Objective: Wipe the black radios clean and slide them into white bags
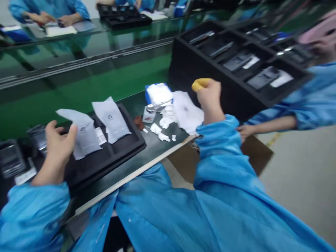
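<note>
My left hand (60,145) is open, its thumb and fingers apart, beside a white pouch (83,134) with a small dark mark. The pouch lies on a black foam tray (105,159). A second white pouch (111,120) rests on the same tray to the right. My right hand (210,96) is raised in front of a large black tray, its fingers drawn together. Yellow covers, apparently finger cots (201,84), show on its fingertips. Whether something is pinched there is hidden.
A white bottle (149,113) with a metal top, a blue box of white wipes (159,94) and crumpled white scraps (168,117) lie mid-bench. Stacked black compartment trays (217,70) hold devices on the right. A co-worker's arm (278,124) reaches in there; others sit opposite.
</note>
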`<action>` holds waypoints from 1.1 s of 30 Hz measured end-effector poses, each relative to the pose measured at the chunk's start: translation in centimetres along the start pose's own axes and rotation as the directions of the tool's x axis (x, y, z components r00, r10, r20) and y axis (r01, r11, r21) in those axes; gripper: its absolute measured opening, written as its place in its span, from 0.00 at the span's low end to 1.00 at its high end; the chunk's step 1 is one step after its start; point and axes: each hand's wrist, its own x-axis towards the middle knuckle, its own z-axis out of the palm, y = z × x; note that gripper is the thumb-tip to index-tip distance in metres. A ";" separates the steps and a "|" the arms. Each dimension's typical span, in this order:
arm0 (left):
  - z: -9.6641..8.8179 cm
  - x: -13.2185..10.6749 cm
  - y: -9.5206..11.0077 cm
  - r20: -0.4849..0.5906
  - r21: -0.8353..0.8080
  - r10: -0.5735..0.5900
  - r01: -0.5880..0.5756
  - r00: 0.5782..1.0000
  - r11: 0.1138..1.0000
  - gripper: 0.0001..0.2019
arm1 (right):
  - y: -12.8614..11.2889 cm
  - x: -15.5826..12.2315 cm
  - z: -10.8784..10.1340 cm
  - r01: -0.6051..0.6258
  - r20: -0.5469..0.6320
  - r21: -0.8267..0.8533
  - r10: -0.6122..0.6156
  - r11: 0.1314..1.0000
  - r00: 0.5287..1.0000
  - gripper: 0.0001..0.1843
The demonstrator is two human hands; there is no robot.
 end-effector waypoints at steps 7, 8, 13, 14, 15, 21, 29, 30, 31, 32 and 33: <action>1.5 -3.1 3.2 0.148 0.425 -0.117 0.043 0.982 0.904 0.49 | 7.3 0.3 0.8 -0.141 0.174 -0.319 0.204 0.937 0.963 0.07; 1.6 -3.3 3.6 0.151 0.423 -0.114 0.040 0.982 0.905 0.48 | 7.5 0.0 1.0 -0.136 0.182 -0.325 0.203 0.936 0.962 0.07; 2.2 -4.3 4.1 0.189 0.401 -0.088 0.005 0.978 0.916 0.47 | 6.9 -0.6 0.8 -0.125 0.138 -0.286 0.170 0.950 0.976 0.12; 2.3 -4.4 4.0 0.185 0.403 -0.092 0.009 0.978 0.915 0.47 | 6.5 -0.6 0.5 -0.119 0.112 -0.261 0.153 0.958 0.982 0.14; 2.4 -4.6 3.8 0.177 0.406 -0.094 0.015 0.980 0.914 0.46 | 6.0 -0.7 0.2 -0.110 0.081 -0.227 0.131 0.968 0.988 0.15; 1.9 -5.1 2.9 0.110 0.383 0.030 -0.070 0.993 0.921 0.37 | 0.1 -2.5 -1.2 0.033 -0.001 0.133 -0.033 0.991 0.999 0.08; 0.9 -4.5 6.3 0.212 -0.522 0.119 0.010 0.970 0.853 0.32 | -9.1 -12.1 3.3 0.214 0.454 0.656 -0.605 0.724 0.654 0.15; 0.8 -4.4 6.5 0.283 -0.651 0.119 0.100 0.952 0.753 0.34 | -10.0 -14.0 4.3 0.286 0.469 0.650 -0.668 0.704 0.577 0.13; 0.8 -4.2 6.4 0.351 -0.733 0.136 0.182 0.926 0.656 0.35 | -10.7 -15.7 5.2 0.374 0.477 0.630 -0.719 0.681 0.505 0.11; 0.7 -4.1 6.2 0.395 -0.781 0.146 0.248 0.907 0.573 0.35 | -11.4 -17.4 6.0 0.466 0.485 0.600 -0.759 0.650 0.434 0.08; 0.5 -4.0 5.7 0.413 -0.806 0.133 0.293 0.901 0.515 0.34 | -12.0 -18.8 6.7 0.546 0.501 0.570 -0.787 0.614 0.361 0.07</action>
